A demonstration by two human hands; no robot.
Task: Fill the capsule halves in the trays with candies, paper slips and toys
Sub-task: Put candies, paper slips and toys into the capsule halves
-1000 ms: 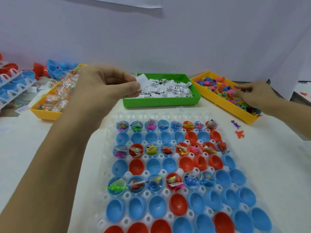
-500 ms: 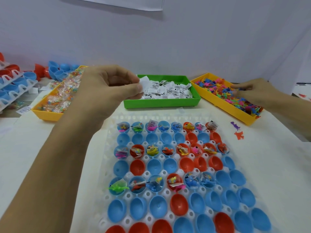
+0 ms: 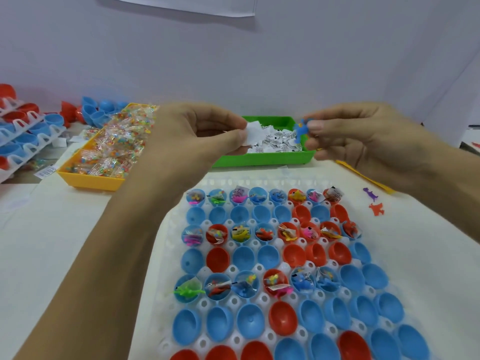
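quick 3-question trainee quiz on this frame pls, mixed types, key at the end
1. True or false: the left hand pinches a paper slip.
2. What does the right hand hold? A) a candy B) a blue toy C) a red capsule half D) nothing
3. Fill in: the slips lie in the ____ bin.

Key
1. True
2. B
3. green
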